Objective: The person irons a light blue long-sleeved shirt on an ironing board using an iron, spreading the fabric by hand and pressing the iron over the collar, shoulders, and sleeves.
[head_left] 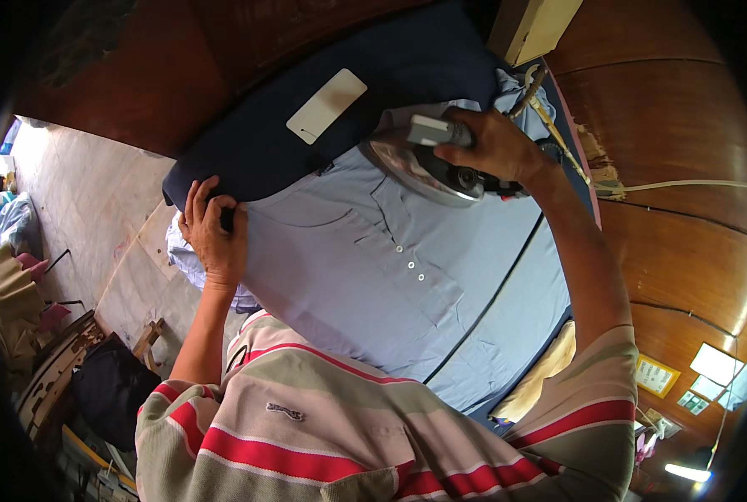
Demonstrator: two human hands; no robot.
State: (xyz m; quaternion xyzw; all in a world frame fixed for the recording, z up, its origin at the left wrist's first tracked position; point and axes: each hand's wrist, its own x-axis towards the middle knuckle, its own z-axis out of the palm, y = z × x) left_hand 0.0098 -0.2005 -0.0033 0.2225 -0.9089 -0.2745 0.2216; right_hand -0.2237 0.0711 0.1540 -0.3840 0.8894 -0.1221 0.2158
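A light blue polo shirt (340,268) with white buttons on its placket lies spread over a dark navy cloth (260,142). My right hand (500,144) is wrapped round the handle of a clothes iron (428,177). The iron rests near the shirt's collar, its metal plate tilted at the near end. At the shirt's left edge, my left hand (213,230) has its fingers curled over the fabric; a small dark patch shows between thumb and forefinger. Across the shirt's right part runs a black cord (507,289).
A white rectangular card (327,106) lies on the navy cloth. Crumpled light blue cloth (515,92) and a hanger sit at the far right. Beyond is a brown wooden panel (666,134). Pale floor (97,192) and a black bag (114,389) are at left.
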